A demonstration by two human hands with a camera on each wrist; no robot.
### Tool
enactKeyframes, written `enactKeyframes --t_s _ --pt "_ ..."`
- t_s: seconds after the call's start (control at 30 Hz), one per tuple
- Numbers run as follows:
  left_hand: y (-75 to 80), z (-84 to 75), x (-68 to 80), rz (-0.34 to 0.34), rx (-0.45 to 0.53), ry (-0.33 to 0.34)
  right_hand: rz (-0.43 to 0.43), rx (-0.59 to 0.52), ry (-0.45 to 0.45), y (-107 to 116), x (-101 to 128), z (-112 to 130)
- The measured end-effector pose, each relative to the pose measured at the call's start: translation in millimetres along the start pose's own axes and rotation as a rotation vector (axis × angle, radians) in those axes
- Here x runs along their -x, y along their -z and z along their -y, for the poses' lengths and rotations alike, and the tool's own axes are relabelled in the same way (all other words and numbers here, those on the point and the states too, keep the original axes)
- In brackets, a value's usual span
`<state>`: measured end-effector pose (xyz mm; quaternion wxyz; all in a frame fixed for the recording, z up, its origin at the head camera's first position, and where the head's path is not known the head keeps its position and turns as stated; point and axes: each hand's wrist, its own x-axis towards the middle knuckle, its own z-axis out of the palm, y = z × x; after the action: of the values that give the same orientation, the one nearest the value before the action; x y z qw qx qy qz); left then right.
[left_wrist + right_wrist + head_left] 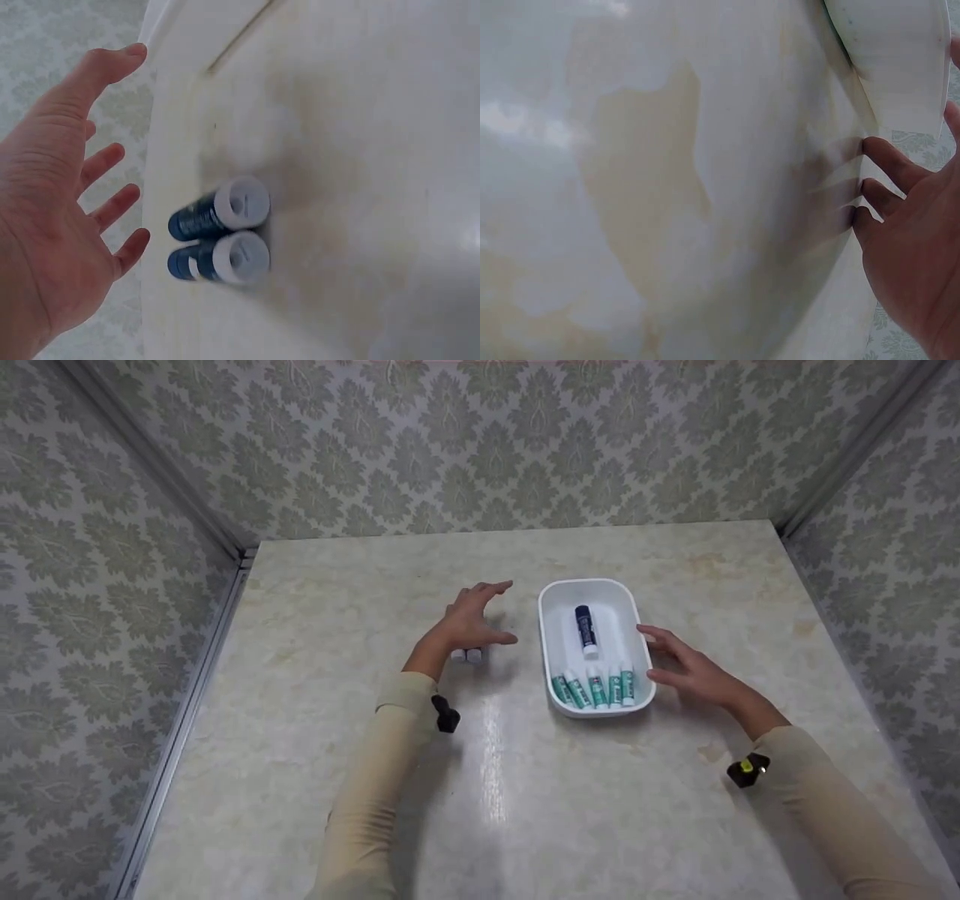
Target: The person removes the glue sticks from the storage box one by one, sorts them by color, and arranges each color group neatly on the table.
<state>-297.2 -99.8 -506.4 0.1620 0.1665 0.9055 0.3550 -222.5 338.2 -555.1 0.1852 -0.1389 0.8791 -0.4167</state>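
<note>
A white tray [615, 622] stands on the table, holding a dark blue glue stick [586, 630] and a row of several green-and-white glue sticks [597, 690] along its near end. My right hand [694, 671] is at the tray's right side, thumb and fingertips against the rim, fingers only slightly bent. To the tray's left, my left hand [469, 622] hovers with fingers and thumb spread, holding nothing. Under it two blue glue sticks lie side by side, an upper one [225, 206] and a lower one [221, 259], white ends facing the wrist camera. In the head view the hand hides most of them.
The pale marbled table [315, 735] extends around the tray and both hands. Patterned wall panels [495, 442] enclose its back and sides, and a metal rail [187, 682] runs along the left edge.
</note>
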Motion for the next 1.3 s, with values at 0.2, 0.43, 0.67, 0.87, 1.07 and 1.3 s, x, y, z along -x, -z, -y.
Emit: enactKeyframes --t_s 0.2,0.43,0.67,0.87,1.07,1.3 --pt "-11.1 -20.3 -9.1 -0.002 -0.011 -0.025 0.003 0.000 0.004 1 0 1" --pt "-20.1 -41.9 -21.3 0.018 -0.037 -0.018 0.006 -0.009 0.004 1 -1 1" --pt "-26.5 -66.5 -30.9 0.023 -0.093 -0.047 0.009 0.001 -0.017 2 -1 2" --pt "-39.2 -84.4 -38.5 0.045 -0.092 -0.045 0.005 -0.004 -0.019 1 -2 1" --pt "-51.4 -93.8 -44.6 0.082 -0.035 -0.040 -0.002 -0.007 -0.008 0 -1 0" --pt "-65.7 -97.4 -51.7 0.105 0.025 -0.002 -0.001 -0.004 -0.007 -1 -1 -1"
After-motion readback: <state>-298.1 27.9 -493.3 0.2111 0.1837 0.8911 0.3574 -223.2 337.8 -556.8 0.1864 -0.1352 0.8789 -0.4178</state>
